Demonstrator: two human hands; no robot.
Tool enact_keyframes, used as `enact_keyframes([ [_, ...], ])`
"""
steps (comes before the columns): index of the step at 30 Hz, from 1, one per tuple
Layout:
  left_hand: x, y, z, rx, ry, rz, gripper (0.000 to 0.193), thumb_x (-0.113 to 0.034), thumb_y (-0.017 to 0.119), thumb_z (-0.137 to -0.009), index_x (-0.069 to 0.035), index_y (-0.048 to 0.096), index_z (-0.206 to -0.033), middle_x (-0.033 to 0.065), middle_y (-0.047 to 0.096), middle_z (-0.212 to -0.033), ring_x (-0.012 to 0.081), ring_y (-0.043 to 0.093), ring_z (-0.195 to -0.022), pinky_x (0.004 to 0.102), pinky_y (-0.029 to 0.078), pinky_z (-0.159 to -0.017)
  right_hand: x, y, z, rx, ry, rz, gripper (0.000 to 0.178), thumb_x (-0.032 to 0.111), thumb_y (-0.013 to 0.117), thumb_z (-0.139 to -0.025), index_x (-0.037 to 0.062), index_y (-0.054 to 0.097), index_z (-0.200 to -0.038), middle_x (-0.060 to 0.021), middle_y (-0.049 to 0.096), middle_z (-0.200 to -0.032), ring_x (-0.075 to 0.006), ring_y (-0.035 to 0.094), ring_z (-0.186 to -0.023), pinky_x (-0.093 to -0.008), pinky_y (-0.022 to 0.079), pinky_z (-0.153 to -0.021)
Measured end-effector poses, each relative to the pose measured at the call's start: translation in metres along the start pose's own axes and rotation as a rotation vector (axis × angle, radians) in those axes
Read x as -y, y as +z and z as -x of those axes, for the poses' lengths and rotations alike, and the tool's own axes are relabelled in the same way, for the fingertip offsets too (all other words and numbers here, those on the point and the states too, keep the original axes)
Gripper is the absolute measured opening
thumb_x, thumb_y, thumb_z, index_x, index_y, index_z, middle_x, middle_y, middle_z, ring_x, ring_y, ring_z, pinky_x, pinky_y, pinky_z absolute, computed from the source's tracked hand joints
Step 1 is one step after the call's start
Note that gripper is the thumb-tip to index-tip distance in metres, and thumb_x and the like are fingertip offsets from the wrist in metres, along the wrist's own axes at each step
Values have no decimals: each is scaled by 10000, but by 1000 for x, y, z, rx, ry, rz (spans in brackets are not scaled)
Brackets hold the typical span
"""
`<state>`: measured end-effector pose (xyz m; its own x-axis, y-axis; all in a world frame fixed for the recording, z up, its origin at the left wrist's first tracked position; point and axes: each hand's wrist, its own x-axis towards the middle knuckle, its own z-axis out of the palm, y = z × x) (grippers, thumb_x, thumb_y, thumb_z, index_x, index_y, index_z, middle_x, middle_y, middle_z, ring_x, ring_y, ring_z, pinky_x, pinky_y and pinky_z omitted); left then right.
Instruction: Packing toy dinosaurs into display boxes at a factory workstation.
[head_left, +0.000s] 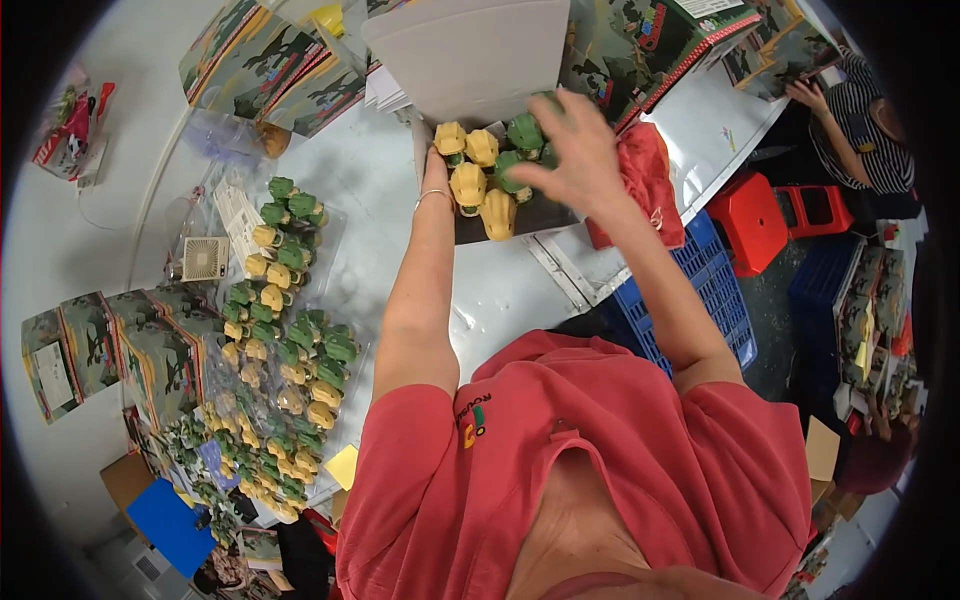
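Note:
An open carton, its white lid flap point(470, 65) raised at the back, stands before me on the table. Inside it sit several small plastic toys, beige-yellow ones point(467, 186) at the left and green ones point(523, 132) at the right. My left hand point(436, 178) lies stretched along the carton's left side, against the yellow toys; part of its fingers is hidden. Over the green toys my right hand point(580, 155) reaches in with fingers apart, the thumb close to one of them. No toy is visibly gripped in it.
Rows of similar green and yellow toys point(290, 275) lie in clear plastic trays at the left. Printed boxes point(280, 70) stand at the back. Right of the carton is a red bag point(645, 180). Beyond are a blue crate point(715, 290), a red stool point(748, 225) and a co-worker point(865, 130).

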<state>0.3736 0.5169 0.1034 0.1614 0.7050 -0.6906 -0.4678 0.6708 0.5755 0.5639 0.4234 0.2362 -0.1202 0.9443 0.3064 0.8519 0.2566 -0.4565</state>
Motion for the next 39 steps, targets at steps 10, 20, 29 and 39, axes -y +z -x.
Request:
enact_keyframes([
  [10,8,-36,11,177,54,-12,547,-480,204,-940,-115,355,-1318,105,458,-1274,252,471,-1140,374,416,-931,33,57,25,303,-178,110,729,423,659,-686,338,330,-1331,-129,300,-1371,-382,169,-1302,-602,35,-1022],
  [20,55,-14,82,-106,564,-1025,739,-548,234,-904,6,141,-1384,224,146,-1432,360,93,-1336,375,90,-1084,21,94,68,223,-121,91,823,455,609,-721,80,261,-1364,-170,263,-1393,-423,170,-1293,-648,109,-980],
  [29,62,22,80,-258,1244,-1666,457,-340,386,-900,-83,425,-1276,153,298,-1393,355,234,-1291,515,154,-1028,-23,71,32,76,-108,229,552,170,512,-798,-18,346,-1290,-243,272,-1356,-410,230,-1273,-454,244,-1024],
  [39,78,12,73,-331,1146,-1822,435,-371,369,-902,-242,398,-1317,139,264,-1413,376,238,-1282,544,146,-1018,-35,101,40,65,2,219,521,191,487,-809,-10,364,-1273,-201,306,-1346,-414,249,-1257,-476,273,-995],
])
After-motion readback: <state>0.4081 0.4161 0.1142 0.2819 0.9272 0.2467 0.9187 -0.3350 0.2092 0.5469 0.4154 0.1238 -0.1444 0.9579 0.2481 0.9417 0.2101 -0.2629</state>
